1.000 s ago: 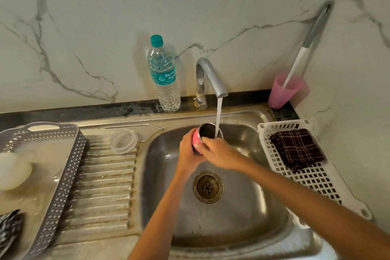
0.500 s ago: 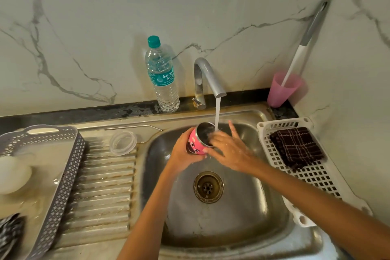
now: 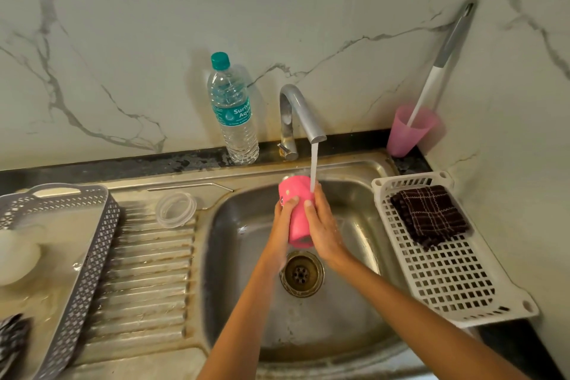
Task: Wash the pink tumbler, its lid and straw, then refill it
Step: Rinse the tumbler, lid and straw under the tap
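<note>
I hold the pink tumbler between both hands over the steel sink, tipped with its mouth pointing away from me. My left hand grips its left side. On the right side my right hand wraps the tumbler, right under the stream from the running tap. The clear lid lies on the drainboard left of the basin. The metal straw lies just behind the lid on the sink's ledge.
A water bottle stands left of the tap. A pink cup with a brush stands in the back right corner. A white basket with a dark cloth sits right of the sink; a grey tray sits at the left.
The tumbler has been turned from mouth-toward-me to mouth-away. My right hand, earlier at the rim with fingers spread, now wraps its side.
</note>
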{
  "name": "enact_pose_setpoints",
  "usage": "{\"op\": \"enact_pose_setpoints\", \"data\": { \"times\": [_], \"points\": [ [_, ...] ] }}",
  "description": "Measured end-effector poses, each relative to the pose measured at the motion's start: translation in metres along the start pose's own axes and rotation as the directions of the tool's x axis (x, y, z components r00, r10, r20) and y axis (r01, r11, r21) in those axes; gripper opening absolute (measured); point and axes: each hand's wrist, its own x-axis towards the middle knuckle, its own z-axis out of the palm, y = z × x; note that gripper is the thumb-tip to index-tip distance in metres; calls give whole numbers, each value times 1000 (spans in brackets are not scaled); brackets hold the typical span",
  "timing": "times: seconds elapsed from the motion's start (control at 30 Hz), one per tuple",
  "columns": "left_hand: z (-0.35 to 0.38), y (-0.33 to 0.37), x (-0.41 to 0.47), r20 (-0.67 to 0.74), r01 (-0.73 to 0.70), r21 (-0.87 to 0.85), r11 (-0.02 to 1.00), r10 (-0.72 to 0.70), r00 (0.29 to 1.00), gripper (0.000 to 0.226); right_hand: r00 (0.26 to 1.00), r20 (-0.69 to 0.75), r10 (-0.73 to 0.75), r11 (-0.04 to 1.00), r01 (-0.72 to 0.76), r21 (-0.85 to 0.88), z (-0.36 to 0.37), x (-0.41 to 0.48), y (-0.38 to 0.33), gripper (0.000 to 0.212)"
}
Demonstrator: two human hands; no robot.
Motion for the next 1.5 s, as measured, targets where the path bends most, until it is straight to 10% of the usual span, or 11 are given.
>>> {"op": "enact_pose_setpoints", "data": {
  "times": [0.17, 0.33, 0.53, 0.7, 0.9, 1.23, 1.5],
  "points": [
    [7, -11, -2, 2, 125, -12, 992, -125, 992, 96, 948, -111, 297, 953, -302, -26, -8, 32, -13, 56],
    [3, -3, 7, -170, 58, -96, 994, -73, 983, 68, 993, 30, 111, 920, -92, -381, 19, -7, -23, 55],
    [4, -7, -4, -53, 144, -53, 988, -147, 988, 86, 927, -100, 362, 928, -368, -53, 0, 39, -17, 56],
    [3, -4, 7, -214, 7, -117, 993, -32, 976, 73, 998, 5, 66, 888, -56, -457, 26, -7, -21, 60],
    [1, -14, -1, -4, 132, -39, 991, -132, 991, 94, 935, -101, 340, 939, -343, -9, -7, 39, -27, 47],
    [0, -4, 6, -70, 144, -74, 987, -149, 986, 89, 999, -53, 8, 959, -23, -281, 14, 7, -17, 64],
    [11, 7, -7, -20, 147, -178, 973, -153, 988, 65, 942, -93, 322, 945, -325, -25, -5, 30, -32, 51]
  ]
}}
